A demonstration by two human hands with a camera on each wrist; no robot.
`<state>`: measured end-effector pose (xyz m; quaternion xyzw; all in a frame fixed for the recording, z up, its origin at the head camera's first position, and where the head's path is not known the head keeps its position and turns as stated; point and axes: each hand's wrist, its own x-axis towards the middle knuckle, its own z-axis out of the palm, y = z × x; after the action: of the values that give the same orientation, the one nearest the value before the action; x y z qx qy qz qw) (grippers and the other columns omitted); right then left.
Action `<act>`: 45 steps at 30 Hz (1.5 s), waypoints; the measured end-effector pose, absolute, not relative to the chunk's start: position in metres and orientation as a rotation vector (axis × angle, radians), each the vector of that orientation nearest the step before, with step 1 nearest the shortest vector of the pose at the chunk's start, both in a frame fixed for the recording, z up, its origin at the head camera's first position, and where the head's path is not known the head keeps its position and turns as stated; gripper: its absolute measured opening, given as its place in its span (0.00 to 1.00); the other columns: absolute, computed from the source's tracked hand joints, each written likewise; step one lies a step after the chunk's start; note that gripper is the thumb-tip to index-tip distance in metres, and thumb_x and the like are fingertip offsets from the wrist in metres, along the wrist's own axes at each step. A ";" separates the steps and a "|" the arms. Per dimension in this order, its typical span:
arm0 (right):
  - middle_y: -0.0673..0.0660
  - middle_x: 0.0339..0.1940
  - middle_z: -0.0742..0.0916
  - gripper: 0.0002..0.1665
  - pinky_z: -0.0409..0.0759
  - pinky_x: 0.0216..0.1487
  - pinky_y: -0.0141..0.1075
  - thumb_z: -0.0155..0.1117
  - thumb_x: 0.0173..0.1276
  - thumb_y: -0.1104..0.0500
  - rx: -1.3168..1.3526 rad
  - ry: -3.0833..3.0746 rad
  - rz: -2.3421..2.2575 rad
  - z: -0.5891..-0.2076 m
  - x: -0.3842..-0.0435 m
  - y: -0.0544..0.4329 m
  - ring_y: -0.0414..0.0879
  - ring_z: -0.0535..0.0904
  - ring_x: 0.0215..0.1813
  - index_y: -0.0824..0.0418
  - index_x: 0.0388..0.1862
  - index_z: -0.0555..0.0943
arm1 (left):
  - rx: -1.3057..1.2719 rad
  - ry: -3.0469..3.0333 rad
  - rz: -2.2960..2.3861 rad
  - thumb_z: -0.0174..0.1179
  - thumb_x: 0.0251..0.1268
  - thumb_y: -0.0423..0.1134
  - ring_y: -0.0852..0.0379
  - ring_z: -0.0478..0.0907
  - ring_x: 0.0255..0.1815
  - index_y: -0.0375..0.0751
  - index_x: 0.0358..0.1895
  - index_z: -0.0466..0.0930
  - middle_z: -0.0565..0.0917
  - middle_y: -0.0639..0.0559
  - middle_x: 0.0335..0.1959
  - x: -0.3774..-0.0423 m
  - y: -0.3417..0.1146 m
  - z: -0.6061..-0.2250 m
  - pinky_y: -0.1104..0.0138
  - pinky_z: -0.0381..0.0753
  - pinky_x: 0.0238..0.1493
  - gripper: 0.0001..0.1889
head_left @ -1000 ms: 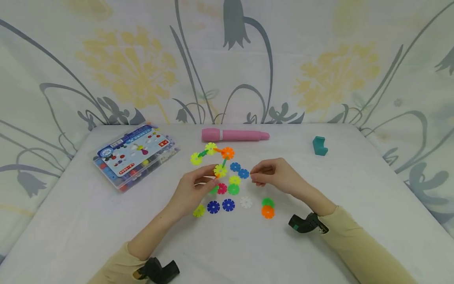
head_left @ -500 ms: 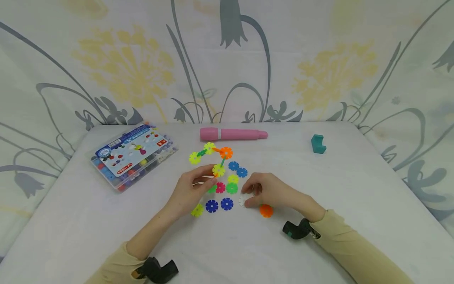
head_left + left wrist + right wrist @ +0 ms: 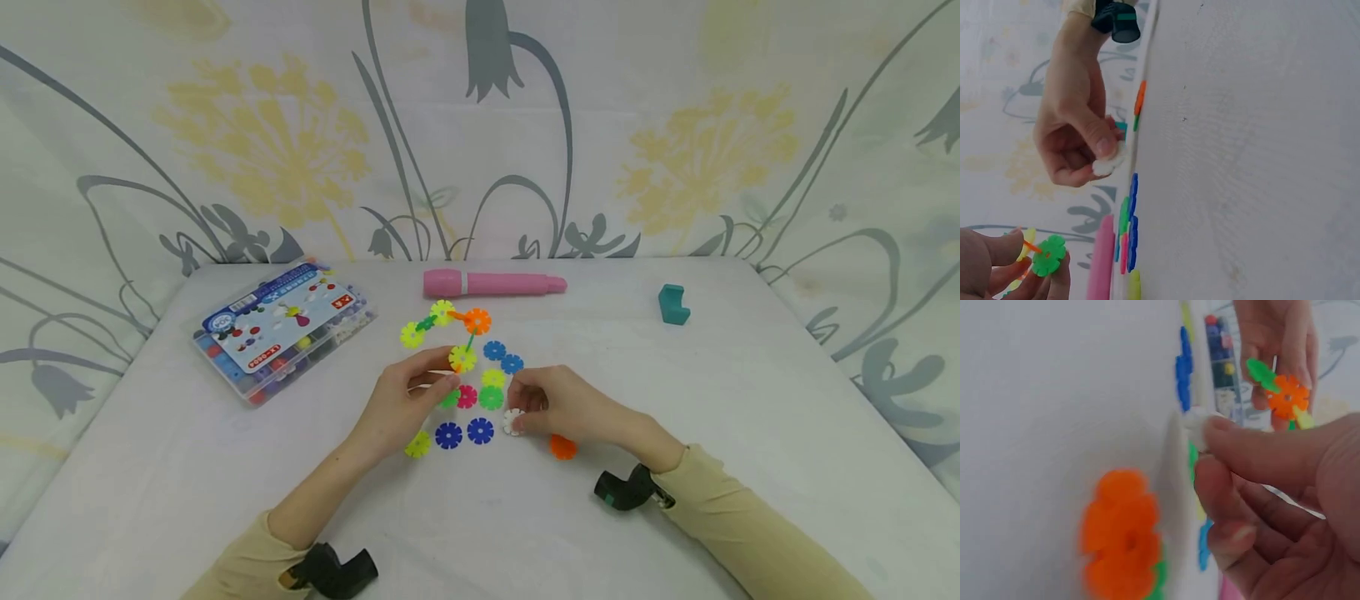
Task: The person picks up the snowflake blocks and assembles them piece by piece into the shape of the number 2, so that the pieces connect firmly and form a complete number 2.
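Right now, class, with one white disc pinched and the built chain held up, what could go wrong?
1. The right hand pinches the white disc only at its edge; it might slip.
2. The left hand holds just one end of the snowflake chain, which could sag or pop apart.
3. Either wrist may scatter the loose discs.

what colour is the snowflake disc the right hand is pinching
White; the small plastic snowflake disc in the right hand shows best in the left wrist view.

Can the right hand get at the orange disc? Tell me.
Probably yes. The orange disc lies loose on the table just beside the right hand, nothing over it; but that hand already pinches the white disc.
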<state>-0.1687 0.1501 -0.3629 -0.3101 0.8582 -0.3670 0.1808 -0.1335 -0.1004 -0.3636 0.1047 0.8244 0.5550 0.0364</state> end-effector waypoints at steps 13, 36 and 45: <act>0.56 0.34 0.87 0.10 0.86 0.42 0.36 0.60 0.71 0.68 -0.701 2.090 -1.375 -0.365 -0.176 0.101 0.45 0.84 0.34 0.69 0.49 0.80 | 0.288 2.478 1.833 0.59 0.73 0.37 0.49 0.81 0.59 0.41 0.70 0.71 0.82 0.44 0.58 -0.133 -0.103 -0.356 0.65 0.81 0.60 0.24; 0.57 0.40 0.88 0.17 0.85 0.49 0.35 0.59 0.73 0.67 -0.601 1.901 -1.545 -0.378 -0.167 0.093 0.43 0.85 0.41 0.69 0.59 0.77 | 0.306 2.452 1.857 0.60 0.73 0.38 0.49 0.81 0.59 0.38 0.69 0.71 0.83 0.43 0.57 -0.132 -0.099 -0.360 0.66 0.80 0.60 0.24; 0.57 0.43 0.88 0.22 0.84 0.53 0.36 0.60 0.72 0.67 -0.532 1.854 -1.598 -0.379 -0.166 0.092 0.43 0.84 0.43 0.69 0.64 0.74 | 0.346 2.432 1.863 0.60 0.72 0.37 0.46 0.82 0.58 0.37 0.69 0.71 0.83 0.40 0.58 -0.132 -0.100 -0.359 0.64 0.81 0.59 0.24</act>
<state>-0.1661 0.0924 -0.3786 -0.2017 0.7030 -0.6059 0.3131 -0.1318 -0.1002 -0.3594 0.1123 0.7884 0.6041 0.0291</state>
